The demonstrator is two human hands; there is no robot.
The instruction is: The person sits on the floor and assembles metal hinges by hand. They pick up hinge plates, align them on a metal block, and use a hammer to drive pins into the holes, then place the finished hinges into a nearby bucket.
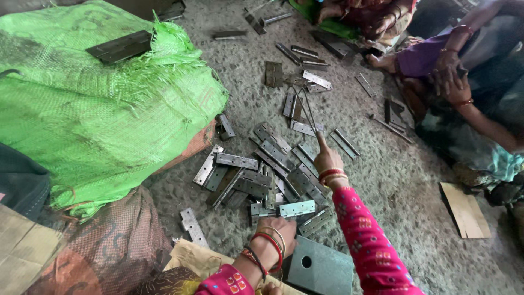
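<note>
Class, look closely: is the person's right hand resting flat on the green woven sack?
No: the right hand reaches over the hinges on the floor, away from the green sack.
</note>
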